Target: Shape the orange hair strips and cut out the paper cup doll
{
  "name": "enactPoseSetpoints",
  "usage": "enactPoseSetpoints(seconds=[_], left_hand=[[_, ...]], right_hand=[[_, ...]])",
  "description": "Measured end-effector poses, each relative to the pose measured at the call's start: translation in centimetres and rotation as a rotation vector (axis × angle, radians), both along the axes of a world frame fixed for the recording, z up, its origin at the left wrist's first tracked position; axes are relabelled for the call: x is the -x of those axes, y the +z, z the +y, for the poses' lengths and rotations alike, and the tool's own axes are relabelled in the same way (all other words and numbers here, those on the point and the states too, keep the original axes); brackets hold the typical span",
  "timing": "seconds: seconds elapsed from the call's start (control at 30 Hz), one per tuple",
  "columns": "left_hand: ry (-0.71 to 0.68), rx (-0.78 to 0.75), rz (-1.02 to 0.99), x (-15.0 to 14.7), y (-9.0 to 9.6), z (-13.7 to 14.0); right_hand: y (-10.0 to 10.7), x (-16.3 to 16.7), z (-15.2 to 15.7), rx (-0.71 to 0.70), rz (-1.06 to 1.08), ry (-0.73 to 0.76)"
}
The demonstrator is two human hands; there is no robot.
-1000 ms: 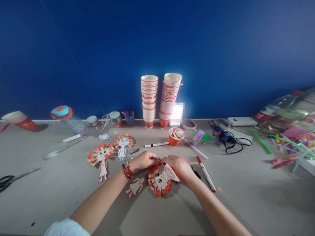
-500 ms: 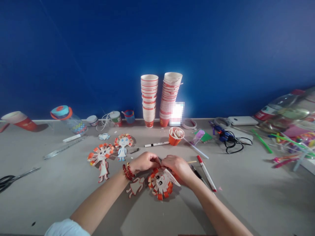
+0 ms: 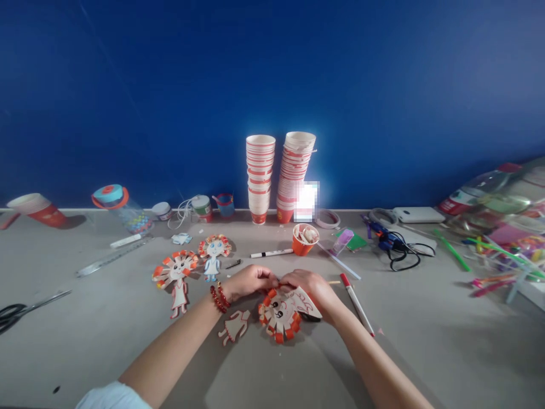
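A paper-cup face (image 3: 280, 313) with orange-tipped curled strips lies before me, black eyes and a red mouth drawn on it. My left hand (image 3: 254, 281), closed in a pinch, is at its upper edge; what sits between the fingertips is hidden. My right hand (image 3: 310, 285) is closed too, holding a white paper piece with red drawing (image 3: 305, 303) that overlaps the face's right side. A dark object (image 3: 313, 317) shows under that piece, too little visible to name. Beside my left wrist lies a cut-out paper dress body (image 3: 235, 328) with arms and legs.
Two finished paper dolls (image 3: 179, 287) lie to the left, scissors (image 3: 34, 309) farther out. Behind my hands are a black-and-white marker (image 3: 271, 253), an orange cup of scraps (image 3: 304, 244) and two cup stacks (image 3: 259, 182). A red-capped marker (image 3: 357, 305) lies right.
The red-drawn paper piece has turned and swung right, showing more of its drawing. A dark object now shows beneath it. The black pen by my right forearm is no longer visible.
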State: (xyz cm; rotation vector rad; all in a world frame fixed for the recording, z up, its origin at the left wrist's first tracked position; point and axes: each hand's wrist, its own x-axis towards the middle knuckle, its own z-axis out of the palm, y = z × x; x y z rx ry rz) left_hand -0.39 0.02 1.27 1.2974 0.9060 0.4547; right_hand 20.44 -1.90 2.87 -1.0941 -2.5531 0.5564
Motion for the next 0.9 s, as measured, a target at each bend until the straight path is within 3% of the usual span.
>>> enactPoseSetpoints(seconds=[0.3,0.6,0.77,0.9], left_hand=[[0.002,0.033,-0.05,-0.2,0.4,-0.1],[-0.066,-0.189,-0.013,-0.9,1.2,-0.7],[0.02,-0.378,0.176,-1.5,1.0,-1.4],[0.071,-0.362,0.219,-1.5,0.8,-1.3]], right_hand=[[-0.2,-0.5,0.3,0.113,0.016,-0.18],[-0.5,-0.9,0.6,0.192,0.089,-0.251],[0.4,-1.0,0.4,0.292,0.239,-0.26],[0.7,-1.0,0.2,0.378,0.304,-0.245]])
